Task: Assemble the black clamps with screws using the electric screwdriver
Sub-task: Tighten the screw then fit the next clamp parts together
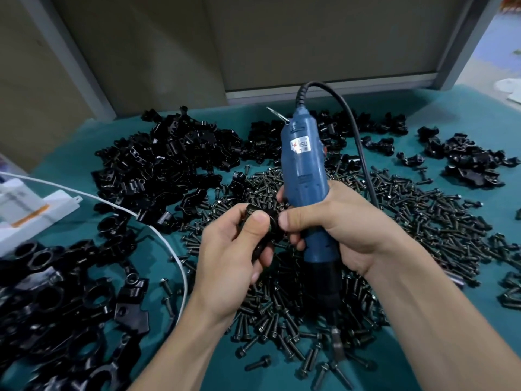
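Note:
My left hand (235, 249) grips a black clamp (267, 232) above the screw pile, thumb on top of it. My right hand (335, 224) is wrapped round the blue electric screwdriver (304, 170), which stands nearly upright with its bit (337, 344) pointing down at the table. The right thumb tip touches the clamp from the right side. A wide heap of black screws (408, 221) covers the teal table (423, 348) under and around both hands. Most of the clamp is hidden by my fingers.
Heaps of black clamp parts lie at the back left (169, 159), back right (468, 159) and near left (56, 306). A white cable (180, 261) runs from a white box (31, 207) at the left edge. The screwdriver's black cord (358, 136) arcs to the right.

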### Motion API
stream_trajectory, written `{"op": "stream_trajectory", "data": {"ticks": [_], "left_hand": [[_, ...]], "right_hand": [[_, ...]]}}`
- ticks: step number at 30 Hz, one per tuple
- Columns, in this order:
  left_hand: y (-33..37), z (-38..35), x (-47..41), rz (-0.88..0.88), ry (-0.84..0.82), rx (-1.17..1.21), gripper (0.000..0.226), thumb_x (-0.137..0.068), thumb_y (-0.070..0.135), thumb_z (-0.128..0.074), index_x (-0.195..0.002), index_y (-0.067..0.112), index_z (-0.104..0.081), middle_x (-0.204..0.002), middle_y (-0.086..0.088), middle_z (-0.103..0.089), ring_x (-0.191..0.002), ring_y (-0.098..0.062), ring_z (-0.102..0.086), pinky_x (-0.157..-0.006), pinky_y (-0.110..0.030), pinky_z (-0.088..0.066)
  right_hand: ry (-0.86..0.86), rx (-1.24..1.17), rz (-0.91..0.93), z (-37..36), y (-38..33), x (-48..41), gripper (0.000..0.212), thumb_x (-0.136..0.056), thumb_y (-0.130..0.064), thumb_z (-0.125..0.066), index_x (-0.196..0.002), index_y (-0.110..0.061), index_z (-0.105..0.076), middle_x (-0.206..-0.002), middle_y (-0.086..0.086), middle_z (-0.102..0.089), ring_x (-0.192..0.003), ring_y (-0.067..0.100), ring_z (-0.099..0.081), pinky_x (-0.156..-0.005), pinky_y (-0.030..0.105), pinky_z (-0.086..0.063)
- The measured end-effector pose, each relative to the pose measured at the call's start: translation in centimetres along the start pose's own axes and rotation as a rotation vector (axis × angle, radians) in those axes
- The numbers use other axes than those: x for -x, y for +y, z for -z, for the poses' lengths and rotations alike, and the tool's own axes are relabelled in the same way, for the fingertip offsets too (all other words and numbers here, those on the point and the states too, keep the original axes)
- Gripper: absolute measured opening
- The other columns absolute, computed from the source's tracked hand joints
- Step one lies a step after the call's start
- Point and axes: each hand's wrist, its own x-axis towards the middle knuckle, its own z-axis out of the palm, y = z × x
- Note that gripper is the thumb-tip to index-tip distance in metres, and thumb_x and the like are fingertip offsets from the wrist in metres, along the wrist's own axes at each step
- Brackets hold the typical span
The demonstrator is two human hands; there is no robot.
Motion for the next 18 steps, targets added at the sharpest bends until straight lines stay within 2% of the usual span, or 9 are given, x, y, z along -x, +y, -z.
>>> {"op": "stream_trajectory", "data": {"ticks": [3,5,7,9,11,12,14,16,18], "left_hand": [[0.0,-0.3,0.0,0.058,-0.037,0.057,0.051,-0.098,0.054,-0.06,-0.098,0.004,-0.068,-0.074,-0.008,-0.069,-0.048,-0.006,-0.049,-0.039,-0.015,-0.032],[0.0,-0.5,0.1,0.121,-0.06,0.089,0.049,-0.093,0.057,-0.052,-0.096,0.011,-0.072,-0.071,-0.004,-0.068,-0.047,-0.009,-0.047,-0.04,-0.017,-0.031],[-0.1,-0.7,0.2,0.161,-0.044,0.12,0.047,-0.09,0.057,-0.051,-0.102,0.017,-0.073,-0.071,-0.006,-0.066,-0.052,-0.015,-0.05,-0.043,-0.021,-0.037],[-0.3,-0.7,0.1,0.166,-0.009,0.135,0.034,-0.094,0.05,-0.051,-0.108,0.027,-0.072,-0.079,-0.009,-0.071,-0.062,-0.018,-0.061,-0.052,-0.024,-0.048],[-0.6,-0.5,-0.1,0.162,0.023,0.098,0.024,-0.099,0.044,-0.052,-0.105,0.033,-0.072,-0.093,-0.009,-0.077,-0.08,-0.02,-0.069,-0.07,-0.03,-0.056],[-0.6,-0.5,-0.2,0.16,0.034,0.06,0.022,-0.096,0.046,-0.055,-0.103,0.034,-0.073,-0.102,-0.007,-0.077,-0.092,-0.022,-0.071,-0.083,-0.035,-0.057],[-0.5,-0.4,-0.3,0.158,0.043,0.006,0.026,-0.085,0.053,-0.062,-0.102,0.036,-0.074,-0.114,-0.002,-0.076,-0.113,-0.026,-0.069,-0.106,-0.048,-0.051],[-0.2,-0.3,-0.4,0.139,0.048,0.027,0.028,-0.081,0.05,-0.068,-0.103,0.035,-0.075,-0.119,-0.002,-0.076,-0.118,-0.026,-0.068,-0.111,-0.05,-0.048],[-0.2,0.0,-0.7,0.135,0.048,0.059,0.026,-0.079,0.04,-0.074,-0.104,0.032,-0.077,-0.118,-0.005,-0.076,-0.113,-0.023,-0.069,-0.105,-0.041,-0.052]], "right_hand": [[-0.015,-0.049,-0.003,0.1,0.1,0.0,0.029,-0.079,0.009,-0.077,-0.1,-0.007,-0.065,-0.067,0.004,-0.062,-0.052,0.016,-0.06,-0.049,0.026,-0.052],[-0.026,-0.08,-0.03,0.2,0.1,-0.1,0.027,-0.081,0.001,-0.078,-0.103,-0.006,-0.065,-0.07,0.003,-0.066,-0.055,0.015,-0.061,-0.051,0.025,-0.053],[0.048,-0.114,-0.083,0.9,-0.1,-0.4,0.032,-0.085,-0.008,-0.079,-0.111,-0.005,-0.062,-0.077,0.007,-0.072,-0.057,0.016,-0.063,-0.051,0.025,-0.054],[0.155,-0.144,-0.14,1.9,-0.3,-0.6,0.032,-0.09,-0.009,-0.074,-0.117,-0.005,-0.057,-0.085,0.015,-0.073,-0.058,0.02,-0.063,-0.051,0.028,-0.055],[0.225,-0.128,-0.172,2.9,-0.3,-0.9,0.032,-0.091,-0.003,-0.066,-0.12,-0.006,-0.052,-0.09,0.02,-0.065,-0.062,0.026,-0.062,-0.055,0.035,-0.058],[0.263,-0.043,-0.175,3.3,0.0,-1.1,0.033,-0.091,-0.003,-0.064,-0.121,-0.007,-0.05,-0.095,0.022,-0.062,-0.066,0.028,-0.062,-0.06,0.04,-0.061],[0.399,0.396,-0.163,3.7,0.2,-1.4,0.033,-0.089,-0.018,-0.068,-0.118,-0.012,-0.052,-0.103,0.02,-0.065,-0.075,0.028,-0.063,-0.07,0.046,-0.062],[0.532,0.837,-0.154,3.6,0.1,-1.5,0.049,-0.084,-0.042,-0.072,-0.12,-0.016,-0.052,-0.098,0.009,-0.065,-0.075,0.021,-0.061,-0.06,0.035,-0.05],[0.608,1.089,-0.184,2.8,-0.1,-1.6,0.055,-0.084,-0.056,-0.069,-0.119,-0.017,-0.053,-0.094,0.005,-0.063,-0.075,0.022,-0.059,-0.06,0.033,-0.045]]}}
